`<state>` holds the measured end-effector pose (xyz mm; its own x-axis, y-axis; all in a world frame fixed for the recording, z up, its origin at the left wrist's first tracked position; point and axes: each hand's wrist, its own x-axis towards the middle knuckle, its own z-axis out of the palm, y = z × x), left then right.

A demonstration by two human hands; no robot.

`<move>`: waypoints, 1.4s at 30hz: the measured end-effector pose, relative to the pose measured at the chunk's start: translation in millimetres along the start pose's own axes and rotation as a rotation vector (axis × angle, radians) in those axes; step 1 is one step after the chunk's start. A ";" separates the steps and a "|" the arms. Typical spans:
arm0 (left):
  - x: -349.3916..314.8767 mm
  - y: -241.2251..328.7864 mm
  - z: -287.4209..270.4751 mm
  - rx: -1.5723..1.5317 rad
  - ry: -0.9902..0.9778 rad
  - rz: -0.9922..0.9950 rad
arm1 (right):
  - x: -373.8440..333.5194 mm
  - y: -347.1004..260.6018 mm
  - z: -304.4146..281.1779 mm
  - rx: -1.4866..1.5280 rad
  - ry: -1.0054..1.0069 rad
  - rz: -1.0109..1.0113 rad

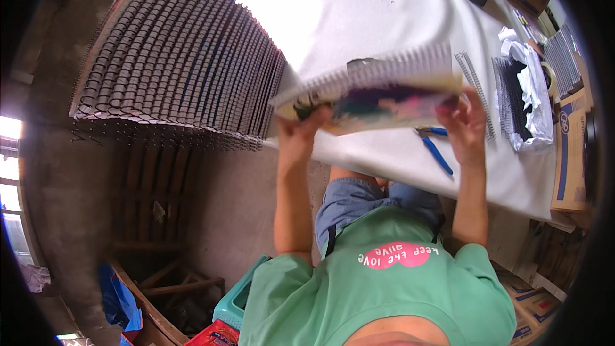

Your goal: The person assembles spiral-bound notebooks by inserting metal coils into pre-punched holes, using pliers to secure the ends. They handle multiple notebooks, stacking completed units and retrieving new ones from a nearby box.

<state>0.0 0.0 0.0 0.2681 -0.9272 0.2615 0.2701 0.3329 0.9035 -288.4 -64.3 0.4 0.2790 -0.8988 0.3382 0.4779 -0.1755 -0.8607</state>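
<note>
– What's nearest you?
– The near edge of the white cloth (pixel 503 182), with blue-handled pliers (pixel 439 157) lying just inside it.
– And your hands?
– Well apart: your left hand (pixel 300 133) and right hand (pixel 465 127) pinch opposite ends of a booklet (pixel 384 106) above the cloth, its coil edge (pixel 410 65) facing far.
– How will it handle?
– Light and floppy, I'd judge, with wire that could bend, so grip the paper ends.
– Room?
– A tall pile of coil-bound booklets (pixel 173 51) crowds the left, wire strips (pixel 473 78) lie right; more cloth stretches far.

The booklet (pixel 381 104) is blurred; the view's top edge crops the coil-bound stack (pixel 182 51).
</note>
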 end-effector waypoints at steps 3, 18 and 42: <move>-23.0 8.0 -14.6 0.136 -0.179 -0.070 | -37.3 6.6 18.4 -0.335 -0.104 0.256; -39.2 -8.9 17.5 0.823 0.423 0.520 | -30.9 52.9 32.9 -0.598 -0.005 0.255; -27.9 -38.4 102.2 1.345 0.120 0.918 | 55.1 9.0 -72.7 -1.540 0.037 0.125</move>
<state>-112.3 -4.5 -7.3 -0.0413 -0.4743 0.8794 -0.9494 0.2929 0.1134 -329.4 -144.6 -16.5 0.2193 -0.9438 0.2472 -0.8446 -0.3104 -0.4362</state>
